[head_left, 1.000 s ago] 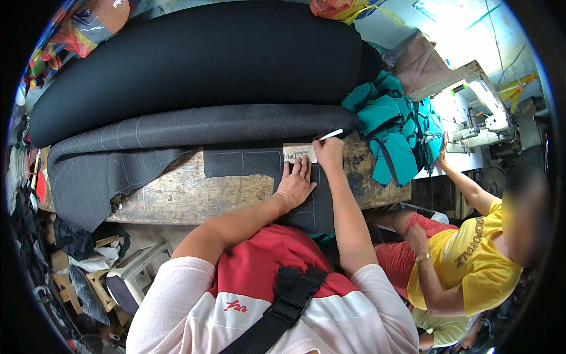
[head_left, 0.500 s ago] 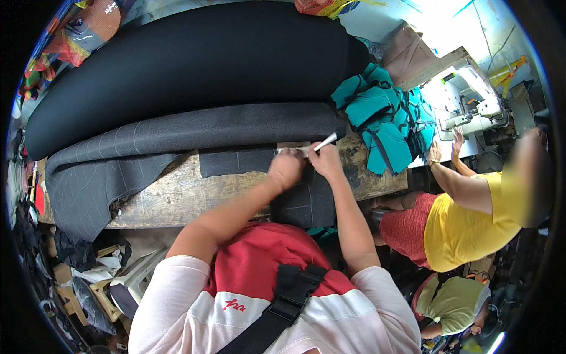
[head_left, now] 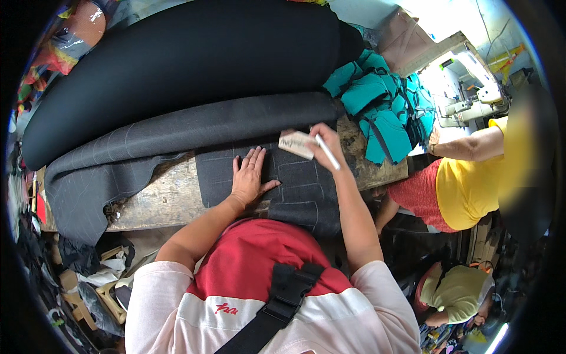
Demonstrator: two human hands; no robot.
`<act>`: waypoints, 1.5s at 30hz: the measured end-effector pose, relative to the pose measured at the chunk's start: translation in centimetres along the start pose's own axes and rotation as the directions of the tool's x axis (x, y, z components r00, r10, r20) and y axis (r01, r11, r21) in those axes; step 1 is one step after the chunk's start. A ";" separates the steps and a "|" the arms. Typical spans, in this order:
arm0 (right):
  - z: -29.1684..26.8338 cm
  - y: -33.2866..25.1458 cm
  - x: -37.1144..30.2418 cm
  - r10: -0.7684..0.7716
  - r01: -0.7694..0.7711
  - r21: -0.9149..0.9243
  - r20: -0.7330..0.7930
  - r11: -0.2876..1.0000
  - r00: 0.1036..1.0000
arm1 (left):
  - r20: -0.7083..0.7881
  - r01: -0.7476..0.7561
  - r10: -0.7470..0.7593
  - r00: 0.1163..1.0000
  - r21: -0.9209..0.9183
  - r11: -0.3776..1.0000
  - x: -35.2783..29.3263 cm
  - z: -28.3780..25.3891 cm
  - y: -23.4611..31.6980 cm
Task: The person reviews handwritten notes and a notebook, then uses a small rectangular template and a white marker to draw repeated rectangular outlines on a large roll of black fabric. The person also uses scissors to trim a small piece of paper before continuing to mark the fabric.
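Note:
My left hand (head_left: 249,180) lies flat with its fingers spread on a dark grey cloth (head_left: 218,183) that carries pale outline marks. Just right of it, my right hand (head_left: 327,141) grips a small beige template (head_left: 295,144) with handwriting on it. That same hand also holds a slim white marking pen (head_left: 328,153), its lower end pointing back toward my wrist. The template appears raised off the cloth. Behind both hands, the rest of the cloth forms a long fold (head_left: 236,118) across the worn wooden table (head_left: 171,192).
A large black fabric roll (head_left: 188,59) fills the table's far side. Teal cut pieces (head_left: 383,106) are heaped at the right, near a sewing machine (head_left: 471,106). A co-worker in a yellow shirt (head_left: 471,189) sits there; another person (head_left: 457,295) is lower right.
My left hand has come off the template and now lies flat, nearer and to the left. My right hand has lifted the template and turned the pen. The marked cloth has come toward me.

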State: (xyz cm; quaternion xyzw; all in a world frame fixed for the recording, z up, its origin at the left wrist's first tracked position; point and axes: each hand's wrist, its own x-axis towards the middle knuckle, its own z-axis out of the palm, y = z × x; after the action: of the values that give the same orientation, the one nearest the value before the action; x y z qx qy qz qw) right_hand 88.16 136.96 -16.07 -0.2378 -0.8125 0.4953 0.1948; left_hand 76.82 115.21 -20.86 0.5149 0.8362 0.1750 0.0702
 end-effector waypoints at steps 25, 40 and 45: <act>0.9 2.8 0.0 0.035 -0.042 -0.193 -0.039 0.980 0.999 | 0.324 -0.464 0.430 0.843 0.034 0.885 2.6 1.1 4.8; 3.4 -0.5 0.4 0.046 0.083 -0.258 0.458 0.963 0.888 | 0.730 -0.202 0.060 0.681 0.109 0.973 3.4 -3.1 9.8; 5.3 -1.2 1.3 0.074 -0.022 -0.157 0.332 0.987 0.940 | 0.714 -0.217 0.090 0.694 0.088 0.972 3.4 -2.5 9.6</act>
State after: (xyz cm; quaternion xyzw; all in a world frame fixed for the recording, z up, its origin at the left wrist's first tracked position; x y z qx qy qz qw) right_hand 83.96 133.43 -17.15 -0.1835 -0.8628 0.4705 0.0225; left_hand 82.60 121.58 -14.85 0.6145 0.7112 -0.1000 0.3265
